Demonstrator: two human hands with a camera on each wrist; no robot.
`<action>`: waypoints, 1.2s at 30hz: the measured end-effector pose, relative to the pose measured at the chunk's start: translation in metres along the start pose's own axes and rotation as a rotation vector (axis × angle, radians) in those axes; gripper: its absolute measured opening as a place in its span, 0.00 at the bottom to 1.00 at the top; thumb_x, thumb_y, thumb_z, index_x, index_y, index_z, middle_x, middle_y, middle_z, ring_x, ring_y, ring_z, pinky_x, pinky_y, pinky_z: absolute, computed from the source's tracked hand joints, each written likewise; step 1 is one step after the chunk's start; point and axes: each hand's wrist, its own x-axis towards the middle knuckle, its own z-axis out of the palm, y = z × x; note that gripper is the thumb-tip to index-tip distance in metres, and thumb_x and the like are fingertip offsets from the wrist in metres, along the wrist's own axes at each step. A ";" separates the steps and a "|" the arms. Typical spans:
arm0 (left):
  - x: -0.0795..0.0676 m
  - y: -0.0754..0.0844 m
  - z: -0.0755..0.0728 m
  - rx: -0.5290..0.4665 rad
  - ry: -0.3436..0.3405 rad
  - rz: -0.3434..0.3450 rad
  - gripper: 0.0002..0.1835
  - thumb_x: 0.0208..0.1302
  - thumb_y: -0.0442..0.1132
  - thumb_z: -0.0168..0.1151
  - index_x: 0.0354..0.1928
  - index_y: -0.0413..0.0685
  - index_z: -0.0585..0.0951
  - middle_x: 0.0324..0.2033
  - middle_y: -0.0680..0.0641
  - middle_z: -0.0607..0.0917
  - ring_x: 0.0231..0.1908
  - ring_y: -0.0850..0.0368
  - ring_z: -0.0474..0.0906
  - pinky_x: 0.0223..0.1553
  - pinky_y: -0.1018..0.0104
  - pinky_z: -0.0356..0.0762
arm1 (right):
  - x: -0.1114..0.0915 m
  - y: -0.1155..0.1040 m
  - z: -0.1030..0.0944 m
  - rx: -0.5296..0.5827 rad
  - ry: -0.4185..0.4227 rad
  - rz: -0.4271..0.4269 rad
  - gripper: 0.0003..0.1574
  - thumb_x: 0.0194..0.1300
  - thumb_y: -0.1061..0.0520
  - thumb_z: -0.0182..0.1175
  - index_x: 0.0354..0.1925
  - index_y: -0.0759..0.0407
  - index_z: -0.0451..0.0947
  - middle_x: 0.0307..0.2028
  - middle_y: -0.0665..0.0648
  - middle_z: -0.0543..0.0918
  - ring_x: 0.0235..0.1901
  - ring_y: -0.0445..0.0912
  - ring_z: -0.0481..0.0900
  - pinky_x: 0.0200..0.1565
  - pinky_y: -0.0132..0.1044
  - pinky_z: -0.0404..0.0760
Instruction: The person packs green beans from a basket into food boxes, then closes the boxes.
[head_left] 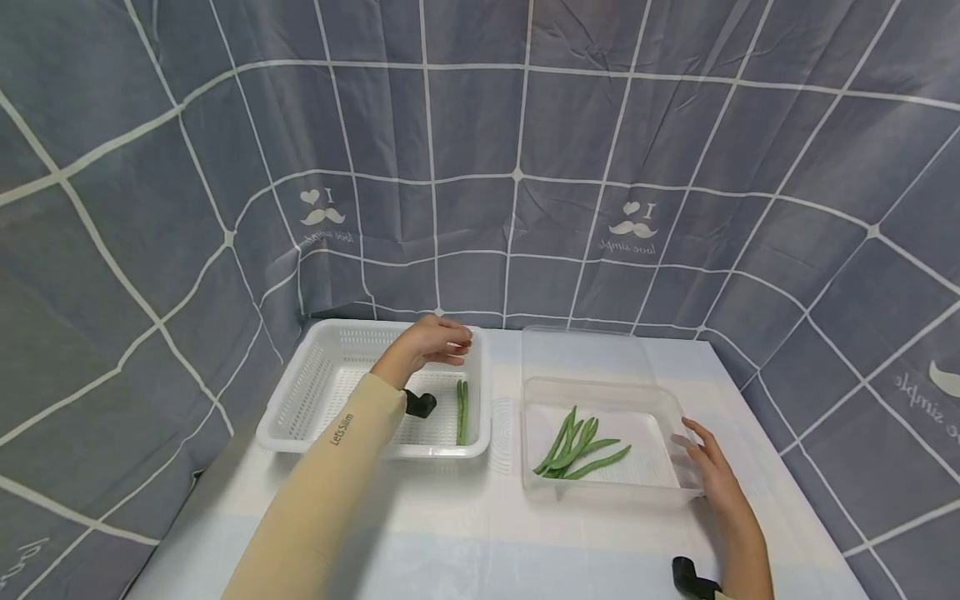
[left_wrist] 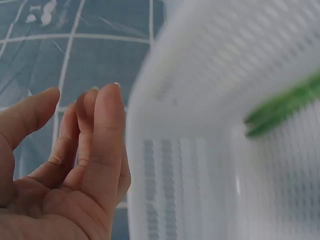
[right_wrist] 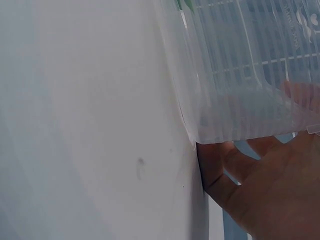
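My left hand [head_left: 435, 340] hangs above the right part of a white slotted plastic basket [head_left: 300, 442], its fingers loosely bent with nothing between them. Two green beans [head_left: 462, 412] lie side by side on the basket floor, below that hand. In the left wrist view the empty palm [left_wrist: 65, 210] is beside the basket wall. A clear plastic container [head_left: 600, 387] stands to the right and holds several green beans [head_left: 573, 446] bunched at its left. Fingers of my right hand [head_left: 716, 475] rest against its right wall; the right wrist view shows them partly through the clear plastic [right_wrist: 240, 117].
Behind the clear container lies a flat transparent piece like a lid [head_left: 585, 350]. A white cloth [head_left: 480, 542] covers the table. Grey curtains [head_left: 480, 125] with white lines enclose the back and sides. Black wrist-camera parts [head_left: 422, 405] show at the left wrist, over the basket.
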 end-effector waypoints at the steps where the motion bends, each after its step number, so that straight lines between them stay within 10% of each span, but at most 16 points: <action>1: -0.001 -0.003 -0.007 0.009 0.018 -0.010 0.20 0.76 0.32 0.62 0.64 0.27 0.78 0.37 0.49 0.85 0.35 0.61 0.86 0.44 0.66 0.93 | 0.001 0.000 0.000 -0.007 0.002 -0.005 0.38 0.88 0.44 0.32 0.87 0.47 0.36 0.82 0.73 0.46 0.77 0.72 0.56 0.71 0.78 0.62; 9: -0.002 -0.033 -0.031 0.081 0.081 -0.088 0.20 0.74 0.32 0.62 0.61 0.25 0.78 0.43 0.42 0.84 0.37 0.58 0.87 0.42 0.66 0.93 | 0.000 -0.001 0.000 -0.019 0.008 -0.001 0.38 0.88 0.45 0.31 0.87 0.48 0.36 0.82 0.74 0.47 0.76 0.73 0.58 0.69 0.78 0.65; 22: 0.003 -0.059 -0.020 0.252 0.007 -0.297 0.21 0.76 0.35 0.63 0.62 0.26 0.76 0.54 0.31 0.87 0.33 0.55 0.89 0.53 0.60 0.92 | 0.001 -0.004 0.000 -0.016 0.004 0.009 0.38 0.88 0.44 0.32 0.87 0.47 0.36 0.83 0.73 0.43 0.78 0.74 0.53 0.72 0.82 0.59; 36: 0.008 -0.064 -0.001 0.243 -0.129 -0.359 0.20 0.78 0.35 0.59 0.59 0.20 0.79 0.56 0.27 0.86 0.29 0.55 0.90 0.49 0.62 0.93 | -0.001 -0.005 0.000 -0.028 0.007 -0.008 0.39 0.88 0.45 0.32 0.87 0.50 0.35 0.82 0.74 0.47 0.76 0.74 0.59 0.72 0.79 0.62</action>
